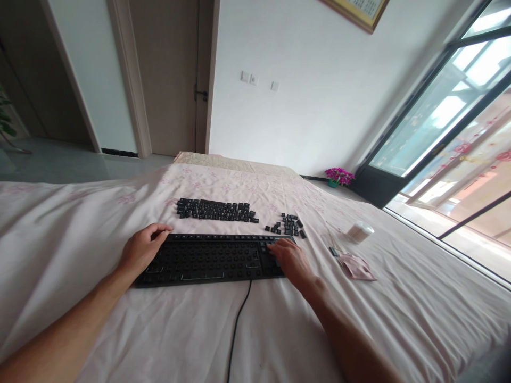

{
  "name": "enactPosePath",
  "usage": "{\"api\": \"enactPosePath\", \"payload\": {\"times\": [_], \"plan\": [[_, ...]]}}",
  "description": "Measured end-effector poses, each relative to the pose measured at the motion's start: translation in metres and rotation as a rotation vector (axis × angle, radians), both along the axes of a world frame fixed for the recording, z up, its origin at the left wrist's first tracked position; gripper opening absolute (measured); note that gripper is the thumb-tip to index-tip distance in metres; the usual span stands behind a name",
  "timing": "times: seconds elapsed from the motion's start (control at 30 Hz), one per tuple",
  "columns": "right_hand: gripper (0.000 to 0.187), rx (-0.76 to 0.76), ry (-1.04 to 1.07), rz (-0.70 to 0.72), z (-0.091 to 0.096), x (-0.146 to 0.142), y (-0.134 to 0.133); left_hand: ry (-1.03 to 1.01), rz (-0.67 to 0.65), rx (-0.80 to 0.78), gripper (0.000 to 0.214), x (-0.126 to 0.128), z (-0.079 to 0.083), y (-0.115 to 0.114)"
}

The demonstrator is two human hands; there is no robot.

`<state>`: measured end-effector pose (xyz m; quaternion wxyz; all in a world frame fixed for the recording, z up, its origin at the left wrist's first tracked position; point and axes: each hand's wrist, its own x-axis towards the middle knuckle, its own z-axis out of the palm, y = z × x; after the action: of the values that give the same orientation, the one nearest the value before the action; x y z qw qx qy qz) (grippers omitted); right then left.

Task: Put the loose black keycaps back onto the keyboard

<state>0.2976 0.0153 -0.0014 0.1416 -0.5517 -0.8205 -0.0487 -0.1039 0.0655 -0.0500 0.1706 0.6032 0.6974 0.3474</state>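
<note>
A black keyboard [215, 258] lies on the bedspread with most of its keycaps off, baring the key posts. At its upper left corner is my left hand [143, 244], fingers curled and pressed together; whether anything is in them I cannot make out. My right hand [293, 260] rests over the keyboard's right end, bent fingertips down at the keys left of the number pad. What those fingertips grip is hidden. Beyond the keyboard, loose black keycaps [215, 210] stand in rows, with a smaller scattered group of keycaps [290, 224] to the right.
A black cable [238, 319] runs from the keyboard toward me across the pale bedspread [179, 330]. On the right lie a clear round tub [360, 232], a pink cloth [358, 266] and a small dark item [334, 252]. Purple flowers [339, 175] stand beyond the bed.
</note>
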Motion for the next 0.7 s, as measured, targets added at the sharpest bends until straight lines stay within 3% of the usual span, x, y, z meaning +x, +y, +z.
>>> {"api": "enactPosePath", "payload": {"times": [0.13, 0.43, 0.7], "plan": [[0.027, 0.001, -0.115, 0.016, 0.002, -0.003, -0.006, -0.01, -0.008, 0.006, 0.031, 0.0, 0.0, 0.0], [0.048, 0.038, -0.288, -0.066, -0.007, -0.01, -0.023, -0.007, -0.006, 0.0, 0.03, 0.0, 0.0, 0.0], [0.039, 0.014, -0.209, -0.053, -0.001, -0.011, -0.021, -0.004, -0.012, 0.019, 0.031, -0.003, -0.004, 0.002]]}}
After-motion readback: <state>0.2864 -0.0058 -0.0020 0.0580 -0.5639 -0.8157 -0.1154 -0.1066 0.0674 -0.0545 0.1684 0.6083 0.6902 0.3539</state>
